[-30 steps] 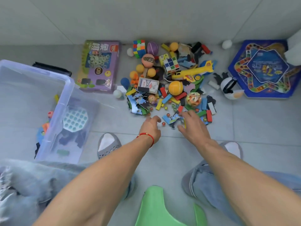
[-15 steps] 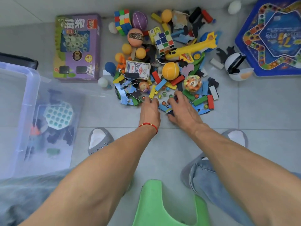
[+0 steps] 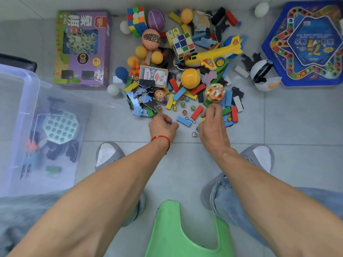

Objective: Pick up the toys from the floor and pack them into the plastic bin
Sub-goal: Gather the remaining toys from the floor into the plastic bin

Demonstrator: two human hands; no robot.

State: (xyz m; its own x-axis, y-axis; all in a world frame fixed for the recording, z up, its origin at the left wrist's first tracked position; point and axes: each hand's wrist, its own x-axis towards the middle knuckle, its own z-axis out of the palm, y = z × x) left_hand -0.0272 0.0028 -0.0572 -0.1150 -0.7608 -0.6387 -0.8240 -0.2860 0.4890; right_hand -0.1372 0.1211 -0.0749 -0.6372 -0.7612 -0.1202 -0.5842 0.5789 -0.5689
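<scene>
Left hand [image 3: 163, 127]: I curl my fingers round small pieces, likely marbles.
Right hand [image 3: 211, 121]: pinching bits at the pile's edge.
Plastic bin [image 3: 33, 86]: beside me, within reach.

Green plastic stool [image 3: 178, 236] stood at near centre on grey tiled floor [image 3: 297, 136]. Grey slippers [image 3: 107, 154] sat just beyond it. Black object [image 3: 17, 62] lay far left.
</scene>
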